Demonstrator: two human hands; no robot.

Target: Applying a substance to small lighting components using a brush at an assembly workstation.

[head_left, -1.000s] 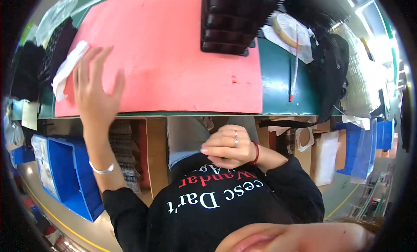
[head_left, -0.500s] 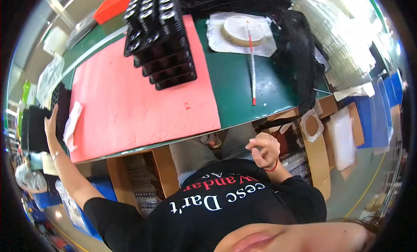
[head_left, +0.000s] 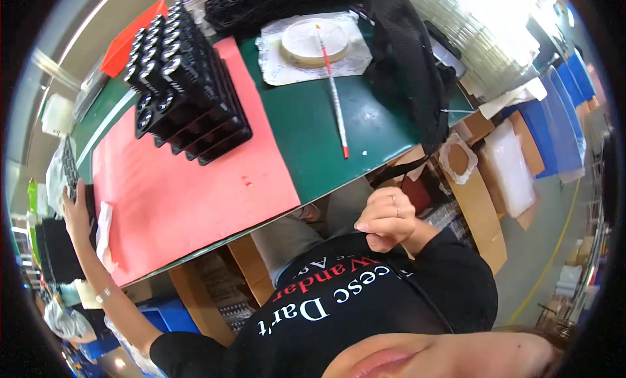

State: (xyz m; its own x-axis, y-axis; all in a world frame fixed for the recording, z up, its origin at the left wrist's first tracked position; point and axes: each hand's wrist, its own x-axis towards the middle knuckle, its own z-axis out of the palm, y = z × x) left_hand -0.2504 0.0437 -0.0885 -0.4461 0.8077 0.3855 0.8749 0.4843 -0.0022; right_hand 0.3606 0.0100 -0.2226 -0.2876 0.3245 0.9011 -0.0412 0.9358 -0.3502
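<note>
At the left end of the table, my left hand (head_left: pixel 77 212) is closed round the edge of a black perforated plastic piece (head_left: pixel 70 164), which stands on edge. Its fingertips are partly hidden behind the piece. In front of my body, over the table's front edge, my right hand (head_left: pixel 389 218) is held in the air, fingers curled in and nothing visible in them. A tall stack of glossy black trays (head_left: pixel 195 101) with rows of round cups stands on a pink mat (head_left: pixel 195 195). A crumpled white paper strip (head_left: pixel 104 238) lies at the mat's left edge.
Right of the mat, a round shallow dish (head_left: pixel 316 42) sits on white paper, with a red-and-white thin brush (head_left: pixel 336 111) leaning across its rim. A black bag (head_left: pixel 407 72) lies beyond. An orange bin (head_left: pixel 134 36) stands behind the trays. Cardboard boxes (head_left: pixel 473 218) stand below the table.
My view has turned, so the table and tray stack sit further left. The black piece at my left hand now stands higher. My right hand's fingers have curled tighter.
</note>
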